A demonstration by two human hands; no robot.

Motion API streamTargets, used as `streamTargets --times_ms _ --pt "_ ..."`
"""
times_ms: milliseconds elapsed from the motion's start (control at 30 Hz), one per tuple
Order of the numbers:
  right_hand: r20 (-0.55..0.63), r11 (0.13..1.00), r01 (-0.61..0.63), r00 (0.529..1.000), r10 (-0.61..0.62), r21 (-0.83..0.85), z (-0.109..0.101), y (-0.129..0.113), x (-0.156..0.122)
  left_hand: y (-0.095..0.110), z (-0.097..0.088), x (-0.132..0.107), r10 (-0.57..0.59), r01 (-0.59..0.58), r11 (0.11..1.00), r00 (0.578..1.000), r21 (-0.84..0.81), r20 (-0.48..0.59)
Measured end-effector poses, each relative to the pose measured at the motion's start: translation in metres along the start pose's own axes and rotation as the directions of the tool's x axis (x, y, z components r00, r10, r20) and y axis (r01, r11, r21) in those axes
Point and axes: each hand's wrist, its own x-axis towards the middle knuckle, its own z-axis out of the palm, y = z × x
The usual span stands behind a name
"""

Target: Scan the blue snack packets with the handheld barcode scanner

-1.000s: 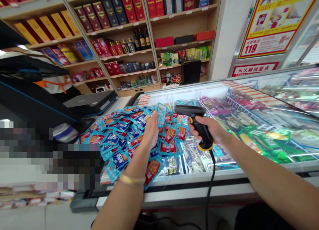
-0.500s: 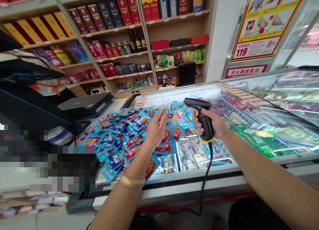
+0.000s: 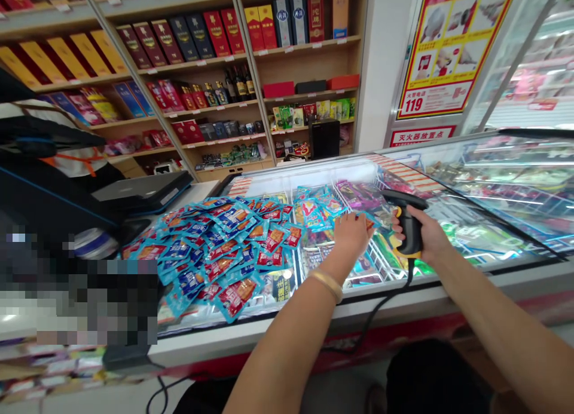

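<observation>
- The right hand (image 3: pixel 428 235) is wrapped round the black scanner (image 3: pixel 409 229), above the freezer (image 3: pixel 210 341).
- The left hand (image 3: pixel 352 235) is bent over a blue packet (image 3: pixel 368 218), mid-length on the freezer top; whether it pinches or merely covers it, I cannot tell.
- The packet pile (image 3: pixel 210 238) covers the top's left end; a forearm brushing it could send packets sliding.
- One red-fronted packet (image 3: pixel 236 297) lies near the front edge, so a nudge might tip it off.
- The scanner's cord (image 3: pixel 380 308) drops past that edge and could snag if pulled sideways.
</observation>
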Motion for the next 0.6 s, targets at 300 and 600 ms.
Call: streamTargets --times_ms 300,600 --pt "-0.041 0.994 -0.034 0.998 0.039 0.106 0.01 -0.001 -0.004 -0.05 -0.031 -0.036 -0.062 0.064 0.998 0.985 0.009 -0.162" --pt "0.173 0.981 -0.118 0.981 0.09 0.156 0.077 0.044 -0.016 -0.15 -0.076 -0.109 -0.317 0.398 0.916 0.795 0.049 -0.517"
